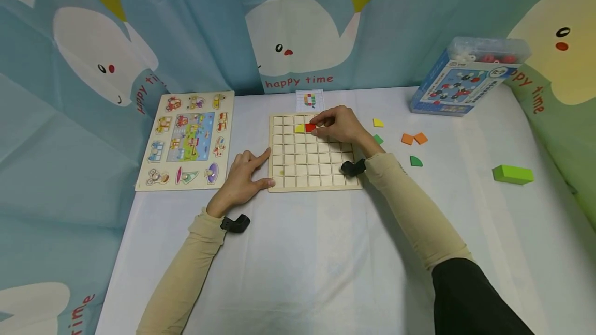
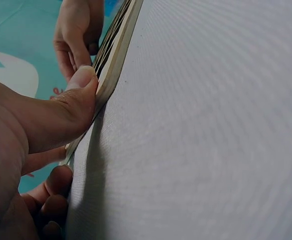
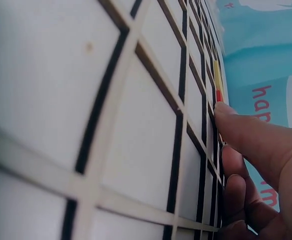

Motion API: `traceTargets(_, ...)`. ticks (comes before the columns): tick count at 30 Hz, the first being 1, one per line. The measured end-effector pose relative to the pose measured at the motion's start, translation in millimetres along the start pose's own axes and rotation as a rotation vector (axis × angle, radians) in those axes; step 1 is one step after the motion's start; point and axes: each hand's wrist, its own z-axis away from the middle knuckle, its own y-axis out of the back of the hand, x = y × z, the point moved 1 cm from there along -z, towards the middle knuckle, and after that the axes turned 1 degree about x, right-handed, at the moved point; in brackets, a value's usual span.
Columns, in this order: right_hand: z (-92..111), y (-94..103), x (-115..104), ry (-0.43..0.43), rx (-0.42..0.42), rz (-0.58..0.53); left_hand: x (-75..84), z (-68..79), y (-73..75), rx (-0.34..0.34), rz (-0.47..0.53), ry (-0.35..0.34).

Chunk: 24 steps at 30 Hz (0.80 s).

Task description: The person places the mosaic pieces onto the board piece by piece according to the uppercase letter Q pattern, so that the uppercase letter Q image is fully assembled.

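red tile (image 1: 310,127): located at the board's (image 1: 316,189) upper grid; whether fully seated cannot be told. right grip (image 1: 342,124) pinches it between thumb and finger. left grip (image 1: 242,177), thumb and forefinger extended, touches the board's left edge. tile judged light, stiff, not fragile, possibly slick; being thin, best held by opposite edges. board likely light, apt to slide; brace its rim.
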Motion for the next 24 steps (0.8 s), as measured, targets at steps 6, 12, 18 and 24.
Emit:
traceTargets(6, 6.1, 6.7, 3.6, 0.007, 0.027, -0.041, 0.7, -0.6, -1.3, -0.014, 0.005, 0.007)
traceTargets(12, 18.1, 21.9, 10.9, -0.021, 0.094, -0.053, 0.1, 0.9, -0.5, -0.012, 0.005, 0.008)
traceTargets(18, 34.3, 41.4, 20.9, -0.048, 0.148, -0.016, -0.6, 1.8, -0.2, -0.007, 0.009, 0.007)
traceTargets(24, 52.5, 57.9, 31.5, -0.076, 0.179, 0.060, 0.5, 1.6, -0.4, -0.007, 0.018, 0.010)
